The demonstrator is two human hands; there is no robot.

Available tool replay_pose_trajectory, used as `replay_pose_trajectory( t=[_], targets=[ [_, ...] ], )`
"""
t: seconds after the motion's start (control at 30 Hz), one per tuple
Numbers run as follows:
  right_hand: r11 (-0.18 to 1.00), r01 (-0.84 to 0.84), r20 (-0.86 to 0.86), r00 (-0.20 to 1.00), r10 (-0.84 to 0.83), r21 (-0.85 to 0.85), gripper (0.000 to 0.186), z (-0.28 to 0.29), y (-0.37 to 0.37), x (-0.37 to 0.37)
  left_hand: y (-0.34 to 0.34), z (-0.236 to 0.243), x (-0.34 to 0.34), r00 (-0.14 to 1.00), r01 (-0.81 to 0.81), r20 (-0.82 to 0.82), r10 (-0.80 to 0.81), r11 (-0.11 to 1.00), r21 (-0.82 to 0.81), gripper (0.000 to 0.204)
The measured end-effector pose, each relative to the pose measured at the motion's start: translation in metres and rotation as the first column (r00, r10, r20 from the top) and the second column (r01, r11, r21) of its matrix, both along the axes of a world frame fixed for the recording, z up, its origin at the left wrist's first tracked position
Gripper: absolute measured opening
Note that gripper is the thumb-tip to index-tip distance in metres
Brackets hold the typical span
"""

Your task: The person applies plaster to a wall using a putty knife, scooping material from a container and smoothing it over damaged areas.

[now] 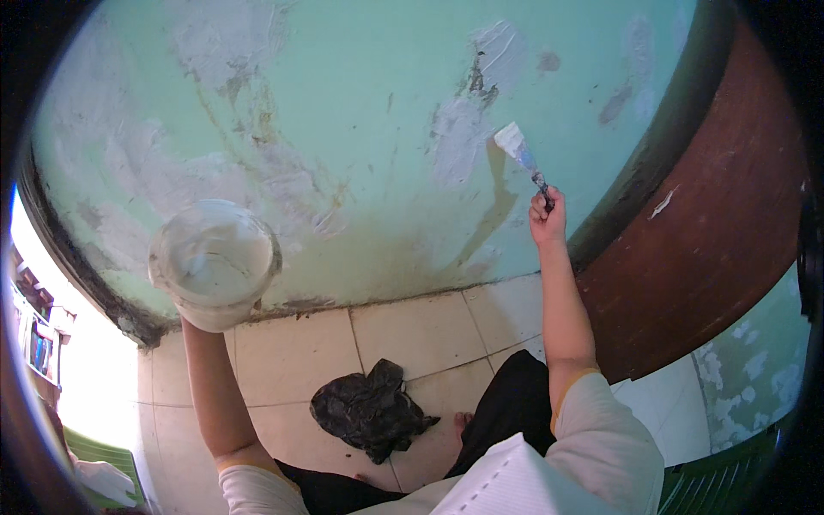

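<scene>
My right hand (548,213) is closed around the dark handle of a putty knife (520,153). White paste coats the blade, which points up and to the left near the green wall (378,163); I cannot tell if it touches. Grey-white filler patches (459,133) lie on the wall just left of the blade. On the left, a whitish plastic bucket (215,266) is held up at the end of my left forearm (210,386). Pale paste smears its inside. The bucket hides my left hand and its fingers.
A crumpled black plastic bag (371,412) lies on the tiled floor (296,365) between my arms. At right stands a reddish-brown wooden door panel (687,223). Shelves (36,339) and a green chair (107,463) show at left. Part of another green chair (721,481) is at lower right.
</scene>
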State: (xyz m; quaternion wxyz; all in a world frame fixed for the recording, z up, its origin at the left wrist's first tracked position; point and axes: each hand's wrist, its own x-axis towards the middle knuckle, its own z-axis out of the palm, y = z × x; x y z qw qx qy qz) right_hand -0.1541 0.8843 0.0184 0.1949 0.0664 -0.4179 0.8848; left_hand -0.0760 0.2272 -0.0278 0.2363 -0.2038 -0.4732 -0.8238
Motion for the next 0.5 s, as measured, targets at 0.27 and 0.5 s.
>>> replay_pose_trajectory(
  t=[0.27, 0.5],
  targets=[
    [0.978, -0.208, -0.131, 0.97, 0.202, -0.029, 0.014, 0.061, -0.07, -0.007, 0.007, -0.004, -0.009, 0.996, 0.025, -0.087, -0.017, 0.994, 0.102, 0.094],
    [0.993, -0.116, -0.109, 0.988, 0.112, -0.035, 0.011, 0.086, -0.081, -0.043, 0.004, -0.013, -0.014, 0.902, -0.423, -0.225, 0.368, 0.859, -0.288, 0.067]
  ],
)
